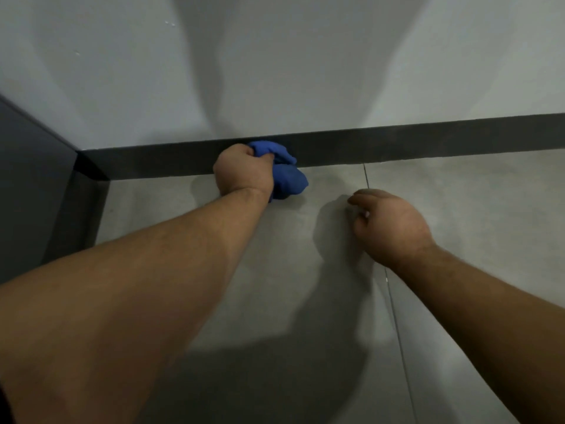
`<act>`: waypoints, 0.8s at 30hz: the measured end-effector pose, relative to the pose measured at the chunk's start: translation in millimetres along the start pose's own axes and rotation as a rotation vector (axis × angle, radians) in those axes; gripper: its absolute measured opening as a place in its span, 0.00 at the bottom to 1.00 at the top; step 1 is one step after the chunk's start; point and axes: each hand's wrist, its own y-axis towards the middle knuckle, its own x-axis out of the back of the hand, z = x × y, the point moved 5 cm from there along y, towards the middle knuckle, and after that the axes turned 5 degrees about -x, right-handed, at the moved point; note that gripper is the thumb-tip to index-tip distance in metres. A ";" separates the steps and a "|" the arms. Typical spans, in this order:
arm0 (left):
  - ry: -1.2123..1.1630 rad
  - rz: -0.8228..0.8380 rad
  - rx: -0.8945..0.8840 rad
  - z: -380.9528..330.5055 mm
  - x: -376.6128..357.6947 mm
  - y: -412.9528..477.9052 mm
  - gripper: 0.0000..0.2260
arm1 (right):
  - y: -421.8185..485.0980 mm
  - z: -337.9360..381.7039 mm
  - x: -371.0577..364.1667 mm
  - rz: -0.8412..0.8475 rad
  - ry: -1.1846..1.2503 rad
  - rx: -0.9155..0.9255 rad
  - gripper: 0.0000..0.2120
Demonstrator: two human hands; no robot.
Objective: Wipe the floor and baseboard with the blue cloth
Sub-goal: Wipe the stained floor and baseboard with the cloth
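My left hand (243,172) grips a bunched blue cloth (287,175) and presses it against the dark grey baseboard (428,139), where the baseboard meets the grey tiled floor (275,270). Part of the cloth bulges out to the right of my fist and rests on the floor. My right hand (388,224) hovers just above the floor to the right of the cloth. Its fingers are curled loosely and it holds nothing.
A white wall (275,71) rises above the baseboard. A dark panel (33,185) stands at the left and forms a corner with the baseboard. A thin tile joint (394,316) runs across the floor under my right wrist.
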 end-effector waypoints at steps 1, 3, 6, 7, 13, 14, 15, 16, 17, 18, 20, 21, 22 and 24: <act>0.003 -0.007 0.017 -3.0 -1.5 -2.5 0.15 | -1.4 -4.9 2.2 -0.008 -0.021 0.000 0.20; -0.003 0.019 0.028 -11.3 -9.9 -9.0 0.15 | -4.3 -9.4 -0.6 0.032 -0.063 -0.025 0.21; 0.028 0.097 -0.075 -29.0 -25.5 -22.5 0.08 | -7.9 -8.5 -9.0 0.105 -0.061 -0.078 0.23; 0.044 0.119 -0.125 -34.5 -31.1 -27.5 0.09 | -8.3 -7.9 -9.6 0.112 -0.061 -0.084 0.23; -0.009 0.165 -0.118 -43.4 -44.0 -40.6 0.11 | -1.5 -8.3 -2.8 0.156 -0.127 -0.079 0.20; -0.023 0.145 -0.061 -34.5 -39.3 -35.6 0.11 | -1.3 -8.4 -1.9 0.159 -0.124 -0.085 0.20; -0.028 0.117 -0.002 -24.1 -32.9 -28.7 0.12 | -1.6 -9.2 -0.8 0.159 -0.119 -0.091 0.20; -0.031 0.091 0.049 -14.9 -27.0 -22.2 0.12 | -1.8 -9.8 -0.3 0.160 -0.109 -0.096 0.20; -0.037 0.071 0.088 -8.5 -21.4 -15.5 0.12 | -2.3 -10.4 0.0 0.161 -0.098 -0.097 0.20; -0.048 0.059 0.116 -3.7 -17.2 -9.9 0.11 | -3.0 -10.9 -0.1 0.165 -0.091 -0.095 0.21; -0.030 0.062 0.188 2.3 -12.0 -3.5 0.09 | -5.1 -11.5 -0.3 0.177 -0.089 -0.090 0.22; -0.011 0.078 0.231 3.4 -10.1 -2.4 0.10 | -6.4 -11.8 -0.3 0.182 -0.095 -0.084 0.22; -0.031 0.089 0.258 3.2 -9.8 -1.4 0.11 | -7.6 -11.9 -0.2 0.186 -0.101 -0.077 0.22; -0.109 0.114 0.280 -0.6 -10.9 -2.3 0.09 | -9.3 -11.6 -0.5 0.198 -0.112 -0.072 0.23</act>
